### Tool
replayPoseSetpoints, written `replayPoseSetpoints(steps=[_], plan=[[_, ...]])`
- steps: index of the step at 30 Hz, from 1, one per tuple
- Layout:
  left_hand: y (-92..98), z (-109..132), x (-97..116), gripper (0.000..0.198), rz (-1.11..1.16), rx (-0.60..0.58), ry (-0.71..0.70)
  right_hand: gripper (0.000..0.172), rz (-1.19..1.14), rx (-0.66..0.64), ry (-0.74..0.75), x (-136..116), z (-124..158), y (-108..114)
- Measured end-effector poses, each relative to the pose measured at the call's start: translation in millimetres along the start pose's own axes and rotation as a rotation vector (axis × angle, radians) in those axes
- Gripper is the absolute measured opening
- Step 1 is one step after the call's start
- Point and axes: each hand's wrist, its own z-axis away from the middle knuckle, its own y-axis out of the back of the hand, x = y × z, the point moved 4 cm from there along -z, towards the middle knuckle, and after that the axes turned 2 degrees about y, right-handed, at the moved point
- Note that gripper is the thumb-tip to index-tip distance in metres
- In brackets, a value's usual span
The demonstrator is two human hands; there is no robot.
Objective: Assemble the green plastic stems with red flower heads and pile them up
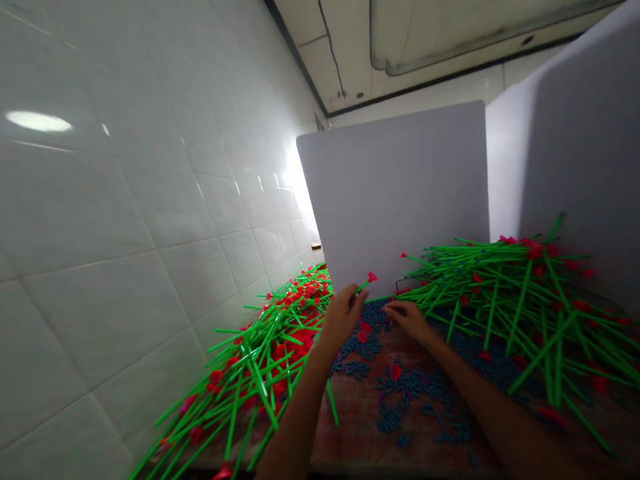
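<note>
Tile (120, 220), white and glossy, fills the left of the view and runs down to the worktop (345, 433), a scuffed reddish-brown surface. Against the tile lies a loose heap of green sticks (250, 373), each tipped with a red flower-like head, their long axes crossing at all angles. Next comes the left hand (343, 319), closed around a single green stem (361, 287). The fingers wrap its lower part, and its long axis rises up and to the right out of the fist, with a pink-red head (372, 277) standing clear above the knuckles. Below and to the right of that hand, small dark blue pieces (363, 347) lie scattered over the worktop, a few loose red pieces (395, 371) among them. The right hand (410, 320) sits just beside the left, palm down above the blue pieces, fingers loosely curled and pointing back toward the stem — near it, but apparently not touching it. Whether those fingers pinch anything small cannot be told. Beyond stand a white panel (395, 200) and, further right, a second white panel (575, 147); in front of them spreads a second heap (510, 300) of the same red-tipped sticks — wider, its sticks mostly slanting toward the lower right.
</note>
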Motion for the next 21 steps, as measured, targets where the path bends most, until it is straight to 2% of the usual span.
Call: replayPoseSetpoints(steps=[3, 6, 8, 15, 21], plan=[[-20.2, -17.8, 1.3, 0.037, -0.192, 0.045, -0.035, 0.038, -0.223, 0.108, -0.077, -1.1, -4.0, 7.2], [-33.9, -13.7, 1.5, 0.033, -0.371, 0.086, -0.072, 0.041, -0.491, 0.233, -0.147, -4.9, -6.1, 15.8], [-40.5, -6.0, -0.4, 0.032, -0.427, 0.100, -0.062, 0.041, -0.597, 0.271, -0.157, -8.0, -6.8, 21.1], [-53.0, 6.6, -3.6, 0.032, -0.436, 0.070, -0.057, 0.023, -0.561, 0.194, -0.210, -9.9, -4.1, 21.6], [-67.9, 14.7, 16.0, 0.030, -0.404, -0.045, -0.204, 0.026, -0.560, 0.254, -0.181, -12.5, -1.5, 15.3]])
